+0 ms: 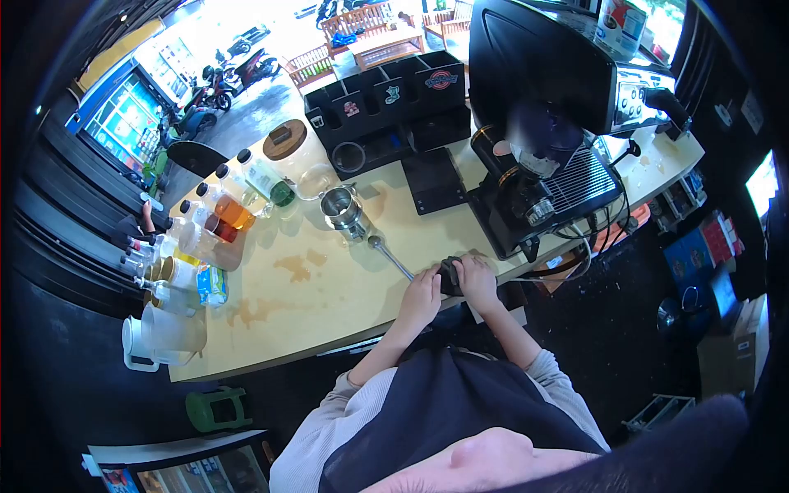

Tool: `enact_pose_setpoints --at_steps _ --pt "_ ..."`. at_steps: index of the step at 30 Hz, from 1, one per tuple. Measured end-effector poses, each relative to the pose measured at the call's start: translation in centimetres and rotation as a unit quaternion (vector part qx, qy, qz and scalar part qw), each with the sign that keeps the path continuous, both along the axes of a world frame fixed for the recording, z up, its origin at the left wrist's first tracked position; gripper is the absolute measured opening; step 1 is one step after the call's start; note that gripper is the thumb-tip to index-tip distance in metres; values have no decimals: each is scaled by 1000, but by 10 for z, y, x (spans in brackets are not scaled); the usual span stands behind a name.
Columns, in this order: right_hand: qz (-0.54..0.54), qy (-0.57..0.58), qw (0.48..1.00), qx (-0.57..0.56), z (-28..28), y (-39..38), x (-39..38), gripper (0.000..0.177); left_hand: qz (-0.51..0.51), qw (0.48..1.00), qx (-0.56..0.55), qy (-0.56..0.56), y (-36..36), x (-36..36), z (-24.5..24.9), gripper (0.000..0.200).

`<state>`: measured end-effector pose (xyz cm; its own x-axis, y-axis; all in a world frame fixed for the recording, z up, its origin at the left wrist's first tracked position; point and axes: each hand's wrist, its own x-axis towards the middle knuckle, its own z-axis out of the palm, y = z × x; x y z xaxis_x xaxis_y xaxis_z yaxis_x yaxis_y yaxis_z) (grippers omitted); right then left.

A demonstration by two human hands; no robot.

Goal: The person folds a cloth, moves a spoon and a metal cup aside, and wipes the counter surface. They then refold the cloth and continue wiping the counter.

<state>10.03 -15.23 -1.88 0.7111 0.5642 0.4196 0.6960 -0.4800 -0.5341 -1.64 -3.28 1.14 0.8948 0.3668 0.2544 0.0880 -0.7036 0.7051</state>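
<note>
At the counter's front edge, my left hand (421, 294) and my right hand (478, 283) are close together around a small dark object (449, 277). I cannot tell what kind of thing it is, since fingers cover much of it. My right fingers curl over its top, and my left fingers press at its side. A thin metal rod (396, 259) with a dark rounded end lies slanting on the counter, its near end right at my left fingers. Beyond that end stands a shiny metal pitcher (343, 215).
Bottles of coloured liquid (233, 211) and a white-handled jug (168, 335) line the left side of the wooden counter (329, 308). A black organizer (386, 103) stands at the back. The espresso machine (546, 70) and a coffee grinder (538, 144) occupy the right. Brown spills mark the surface.
</note>
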Motion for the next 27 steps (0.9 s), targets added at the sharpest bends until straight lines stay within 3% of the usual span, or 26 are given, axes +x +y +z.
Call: enact_pose_setpoints --at_steps 5,7,8,10,11,13,14,15,17,18,20,24,27 --pt "42 131 989 58 23 -7 -25 25 9 995 -90 45 -9 4 3 38" --pt "97 253 954 130 26 -7 -29 27 22 995 -87 36 -10 3 6 38" --pt "96 252 954 131 21 -9 -27 27 36 995 -85 27 -10 3 7 39" --pt "167 424 865 211 15 -15 -21 34 34 995 -91 3 -4 4 6 36" --pt "166 425 865 212 12 -17 -21 34 34 994 -97 -20 -1 4 5 34" --pt "166 651 671 313 32 -22 -23 38 17 993 -106 -43 1 4 9 32" --pt "165 700 625 305 46 -25 -25 35 2 991 -114 -66 1 4 11 30" --pt "165 700 625 305 40 -27 -22 35 2 991 -114 -66 2 3 12 30" --pt "195 676 690 169 22 -29 -16 38 -45 995 -65 -64 2 0 12 29" --pt "195 676 690 168 21 -29 -18 38 -44 995 -66 -64 1 -2 13 29" --pt "176 702 660 202 18 -27 -23 40 -32 998 -51 16 0 -6 16 29" --pt "132 722 633 248 6 -27 -24 39 19 999 -20 -47 19 -13 0 27" --pt "97 699 641 302 10 -27 -22 37 78 993 73 -40 37 -16 -12 27"
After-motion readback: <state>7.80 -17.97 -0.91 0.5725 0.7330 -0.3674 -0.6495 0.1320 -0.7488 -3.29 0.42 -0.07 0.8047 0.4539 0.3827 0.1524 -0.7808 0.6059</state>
